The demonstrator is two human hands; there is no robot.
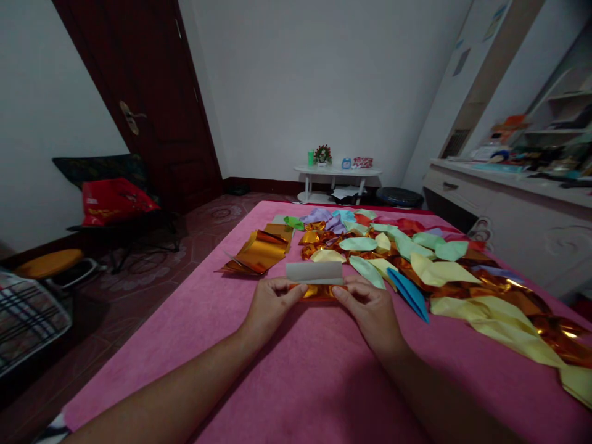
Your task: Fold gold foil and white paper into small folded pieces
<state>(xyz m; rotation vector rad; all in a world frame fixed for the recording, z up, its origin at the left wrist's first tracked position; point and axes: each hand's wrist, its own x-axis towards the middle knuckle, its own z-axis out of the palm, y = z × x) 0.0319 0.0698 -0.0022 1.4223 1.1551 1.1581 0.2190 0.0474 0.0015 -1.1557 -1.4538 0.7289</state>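
Note:
Between my two hands is a sheet of gold foil paper [314, 272], its grey-white back facing up and its near edge folded over to show a gold strip. My left hand [276, 299] pinches the left end of the fold, thumb on top. At the right end, my right hand [370, 303] grips the same fold with its thumb pressed down. Fingers beneath the paper are hidden. Beyond my left hand lies a stack of gold foil sheets [261, 251]. A blue folded paper [407, 295] rests just right of my right hand.
A pink cloth [194, 320] covers the table. Many folded papers in yellow [444, 269], green [404, 242], purple and gold spread over its right side. Behind stands a small white table [340, 170]; a chair with a red bag [118, 200] is at left, a cabinet [513, 191] at right.

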